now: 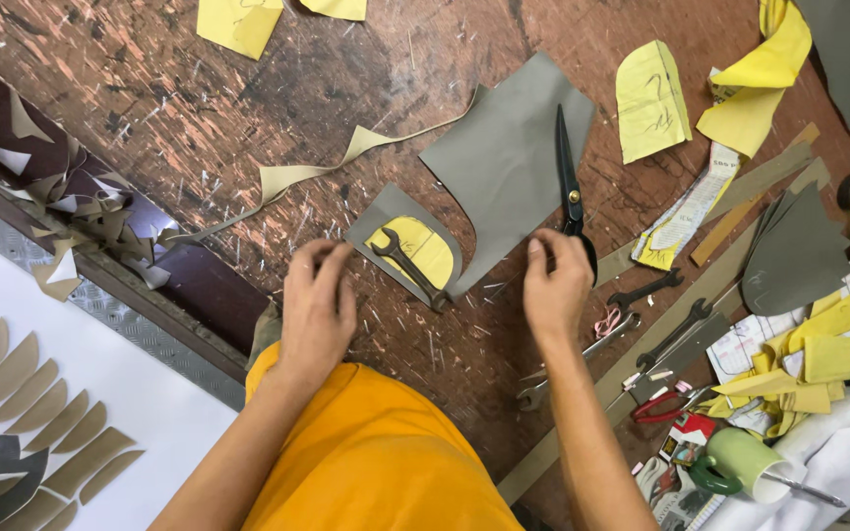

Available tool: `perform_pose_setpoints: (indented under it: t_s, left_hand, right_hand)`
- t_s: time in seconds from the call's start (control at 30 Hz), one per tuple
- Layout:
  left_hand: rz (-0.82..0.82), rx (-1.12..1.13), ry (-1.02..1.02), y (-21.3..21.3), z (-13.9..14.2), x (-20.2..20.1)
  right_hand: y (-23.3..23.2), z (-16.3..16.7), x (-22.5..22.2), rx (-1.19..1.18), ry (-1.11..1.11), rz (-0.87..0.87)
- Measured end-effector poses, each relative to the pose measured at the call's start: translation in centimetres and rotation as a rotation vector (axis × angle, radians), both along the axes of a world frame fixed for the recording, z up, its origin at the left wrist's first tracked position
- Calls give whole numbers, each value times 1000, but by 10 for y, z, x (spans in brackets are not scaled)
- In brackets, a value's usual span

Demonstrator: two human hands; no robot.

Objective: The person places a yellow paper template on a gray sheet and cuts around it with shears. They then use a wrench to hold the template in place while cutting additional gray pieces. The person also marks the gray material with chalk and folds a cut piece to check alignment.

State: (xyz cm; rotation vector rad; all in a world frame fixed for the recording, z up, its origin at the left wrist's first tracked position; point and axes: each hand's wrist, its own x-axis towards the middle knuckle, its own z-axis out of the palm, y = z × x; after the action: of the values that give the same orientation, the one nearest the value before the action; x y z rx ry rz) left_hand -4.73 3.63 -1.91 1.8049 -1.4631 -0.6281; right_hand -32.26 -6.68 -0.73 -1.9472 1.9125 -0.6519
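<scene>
My left hand (319, 295) rests on the worn wooden table (199, 108), fingers curled beside the left edge of a small grey material piece (383, 214). A yellow paper pattern (423, 248) lies on that piece, weighed down by a small wrench (407, 267). My right hand (555, 283) pinches the lower edge of a larger grey sheet (509, 162). Black scissors (570, 187) lie on that sheet, with their handle just beside my right hand's fingers.
Yellow pattern pieces (649, 101) and grey scraps (794, 258) lie to the right, with spanners (676, 332), red-handled pliers (663, 408) and a green mug (740, 460). A long beige offcut strip (292, 179) curls left. Cut beige shapes (12, 379) sit on a white board below the table's edge.
</scene>
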Motion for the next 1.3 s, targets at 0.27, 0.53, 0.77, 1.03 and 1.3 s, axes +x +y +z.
perform_pose_setpoints:
  t_s: [0.27,0.53,0.77,1.03,1.3]
  left_hand:
    - [48,75,-131,-43,1,5]
    - [-647,113,-475,-148,-2,8]
    - [-780,206,-437,-171,7,2]
    - [-990,238,-598,-179,12,-19]
    - [-956,327,-583,-190,18,-19]
  right_hand:
    - [0,8,49,239,-113,157]
    - [4,2,64,316,-159,96]
    - [16,9,24,440,-318,-272]
    - [31,8,12,-60,-171,44]
    - [42,30,37,299,-385,-294]
